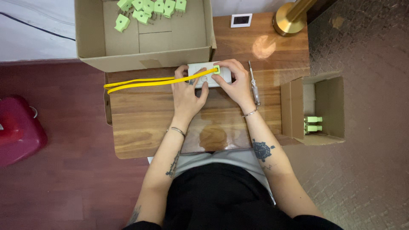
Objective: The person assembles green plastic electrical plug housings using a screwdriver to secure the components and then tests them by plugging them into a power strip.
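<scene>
A white rectangular socket plate (198, 68) lies on the wooden table (140, 123) near its far edge. A small green plug piece (217, 70) sits on the plate's right part, with two yellow wires (140, 81) running left from it across the table. My left hand (186, 91) grips the plate's left and front side, thumb on its face. My right hand (235, 81) holds the plate's right end, fingers around the green piece.
A large open cardboard box (145, 53) at the table's far side holds several green plug pieces (147, 10). A smaller open box (317, 108) with green pieces stands at the right. A screwdriver (254, 85) lies beside my right hand. A brass lamp base (289, 19) and a red object (17, 127) sit nearby.
</scene>
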